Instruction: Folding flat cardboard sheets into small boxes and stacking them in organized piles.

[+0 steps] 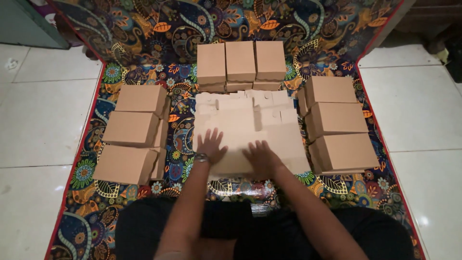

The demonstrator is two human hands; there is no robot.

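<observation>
Nearest the camera, the person's dark-clothed lap filled the bottom of the view, with both bare forearms reaching forward over it. A bracelet [201,157] sat on the left wrist.

The left hand [211,146] lay palm down with fingers spread wide, its grip fully open and closed on nothing, pressing flat on the blanks [250,130]. The right hand [261,158] lay likewise flat, fingers loosely spread, grip open, resting on the near part of the same stack, just beside the left.

The blanks were a pile of flat, unfolded cardboard sheets, pale tan and lighter than the boxes around them. They lay in the middle of the mat [178,144], slightly fanned, so that their far edges showed stepped tabs and small notches. The near edge reached almost to the person's knees.

To the left of the stack stood the left boxes [132,132], three folded brown cartons in a column, near to far. To the right stood the right boxes [339,123], three more, arranged the same way. Beyond the stack, the far boxes [240,62] made a row of three set side by side, touching.

The mat was dark with bright paisley and flower patterns and a red edge, spread over a white tiled floor [38,110].
</observation>
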